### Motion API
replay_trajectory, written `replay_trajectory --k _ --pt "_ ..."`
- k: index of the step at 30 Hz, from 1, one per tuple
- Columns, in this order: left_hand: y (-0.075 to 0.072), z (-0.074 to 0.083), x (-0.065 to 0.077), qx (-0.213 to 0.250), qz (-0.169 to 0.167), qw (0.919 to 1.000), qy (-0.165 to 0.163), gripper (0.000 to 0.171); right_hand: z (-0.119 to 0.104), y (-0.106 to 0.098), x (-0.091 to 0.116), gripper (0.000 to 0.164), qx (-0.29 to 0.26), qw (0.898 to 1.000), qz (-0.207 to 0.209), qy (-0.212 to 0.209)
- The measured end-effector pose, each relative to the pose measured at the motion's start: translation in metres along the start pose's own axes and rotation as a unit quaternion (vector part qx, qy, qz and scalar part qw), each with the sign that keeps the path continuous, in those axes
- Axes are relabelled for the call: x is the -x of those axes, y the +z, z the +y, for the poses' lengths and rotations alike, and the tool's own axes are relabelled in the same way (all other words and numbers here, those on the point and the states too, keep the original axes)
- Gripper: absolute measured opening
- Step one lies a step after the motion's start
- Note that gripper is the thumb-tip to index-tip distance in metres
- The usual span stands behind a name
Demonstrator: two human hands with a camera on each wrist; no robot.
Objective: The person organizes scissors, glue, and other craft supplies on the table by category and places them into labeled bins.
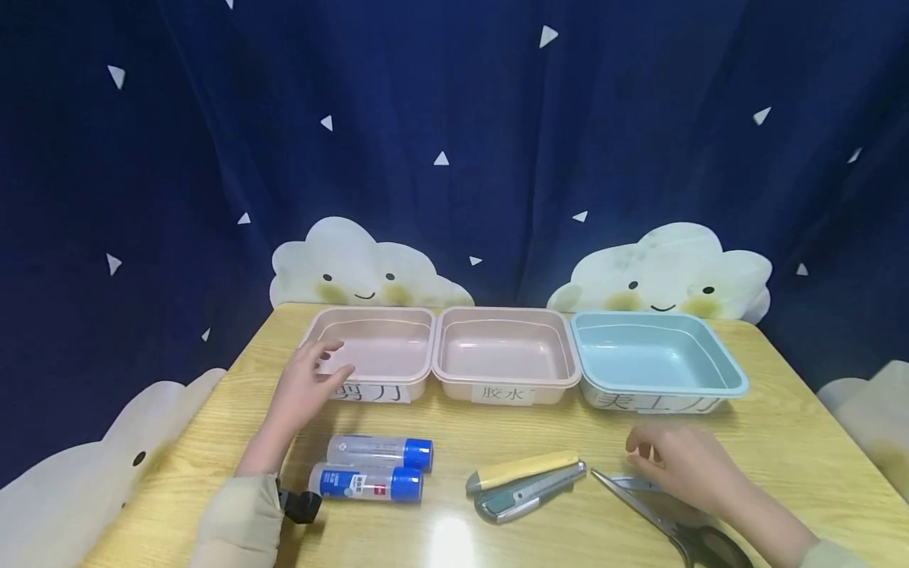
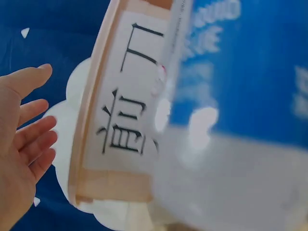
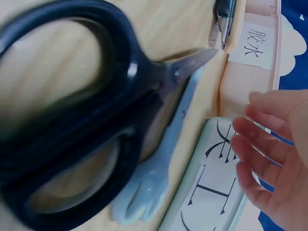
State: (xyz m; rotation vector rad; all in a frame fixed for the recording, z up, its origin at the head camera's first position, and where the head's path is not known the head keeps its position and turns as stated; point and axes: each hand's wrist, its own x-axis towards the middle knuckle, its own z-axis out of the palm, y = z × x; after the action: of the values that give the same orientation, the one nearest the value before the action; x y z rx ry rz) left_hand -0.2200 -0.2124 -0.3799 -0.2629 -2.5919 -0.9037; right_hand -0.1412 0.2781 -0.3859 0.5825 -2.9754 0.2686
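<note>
My left hand (image 1: 307, 386) hovers at the front left corner of the left pink box (image 1: 426, 367), fingers loosely spread and holding nothing. Two glue bottles with blue caps, one clear (image 1: 365, 452) and one with a blue label (image 1: 355, 483), lie below it. Over the scissors, my right hand (image 1: 685, 461) hangs with relaxed, slightly bent fingers and nothing in them. Black-handled scissors (image 3: 132, 53) lie beside light-blue scissors (image 3: 168, 144), which the right hand partly hides in the head view. A yellow utility knife (image 1: 525, 471) and a green-grey one (image 1: 529, 493) lie mid-table.
A middle pink box (image 1: 507, 377) and a blue box (image 1: 660, 384) stand in line with the left one along the back of the wooden table (image 1: 454, 430). Paper labels mark their fronts. Behind hangs a dark blue curtain (image 1: 398, 79) with clouds and triangles.
</note>
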Motion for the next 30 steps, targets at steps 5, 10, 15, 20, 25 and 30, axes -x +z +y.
replay_trajectory --k 5,10,15,20,25,30 --pt "0.001 -0.012 0.004 0.004 0.029 0.9991 -0.032 0.062 0.002 0.005 0.016 0.017 -0.006 0.997 -0.073 0.022" --pt "-0.002 -0.026 0.005 -0.001 0.021 0.9979 -0.061 0.084 0.009 0.012 0.028 0.034 -0.016 0.990 -0.138 0.020" --pt "-0.003 -0.033 0.010 0.021 -0.009 0.9952 -0.095 0.098 0.012 0.019 0.040 0.037 -0.030 0.979 -0.192 0.062" --pt "0.002 -0.039 0.016 0.035 -0.032 0.9890 -0.140 0.104 0.010 0.022 0.048 0.035 -0.055 0.968 -0.225 0.100" --pt "0.006 -0.042 0.017 0.046 -0.042 0.9842 -0.166 0.106 0.008 0.021 0.050 0.034 -0.034 0.964 -0.232 0.127" --pt "0.007 -0.043 0.013 0.057 -0.031 0.9836 -0.169 0.106 0.010 0.020 0.050 0.034 -0.048 0.957 -0.242 0.150"
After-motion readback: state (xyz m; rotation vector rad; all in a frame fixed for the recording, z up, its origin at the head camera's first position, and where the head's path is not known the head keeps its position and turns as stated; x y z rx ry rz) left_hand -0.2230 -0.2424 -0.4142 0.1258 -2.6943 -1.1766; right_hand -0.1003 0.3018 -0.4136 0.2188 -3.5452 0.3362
